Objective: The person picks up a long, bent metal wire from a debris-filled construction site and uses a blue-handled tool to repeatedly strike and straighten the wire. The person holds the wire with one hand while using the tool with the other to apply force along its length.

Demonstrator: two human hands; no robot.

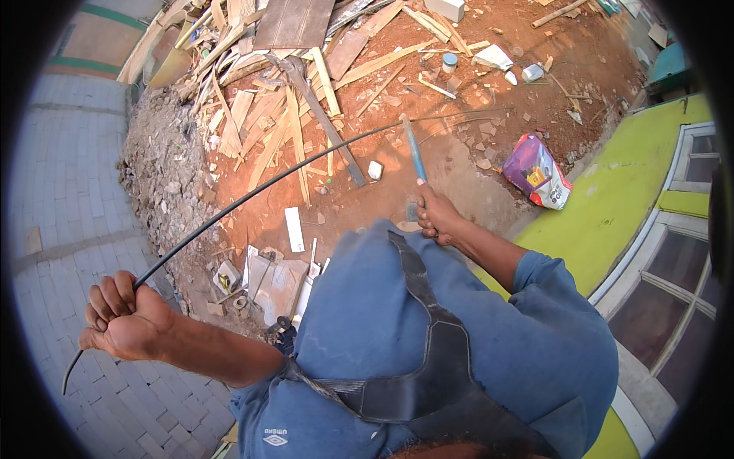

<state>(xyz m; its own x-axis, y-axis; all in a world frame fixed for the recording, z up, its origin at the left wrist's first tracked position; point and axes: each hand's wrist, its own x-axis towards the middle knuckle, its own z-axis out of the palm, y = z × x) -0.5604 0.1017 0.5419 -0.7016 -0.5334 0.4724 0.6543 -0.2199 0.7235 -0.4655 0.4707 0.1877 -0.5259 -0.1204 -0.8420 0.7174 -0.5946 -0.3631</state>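
My left hand (126, 315) is closed around a long, dark, thin rod (252, 191). Its short tail bends down below my fist, while the rest arcs up and away to the right; whether it is steel bar or stiff cable I cannot tell. Farther right, my right hand (439, 214) is wrapped around a blue-handled tool (414, 150) pointing away from me. The tool's far tip meets or crosses the rod in this view; contact is unclear. Beyond that crossing, a thin dark line runs on over the soil.
Broken planks (267, 130) lie heaped ahead on reddish soil. A purple bag (537, 172) leans near the yellow-green wall (612, 183) with a white-framed window (677, 268). Rubble (164, 168) borders grey paving (73, 176) at left. A small jar (449, 63) stands ahead.
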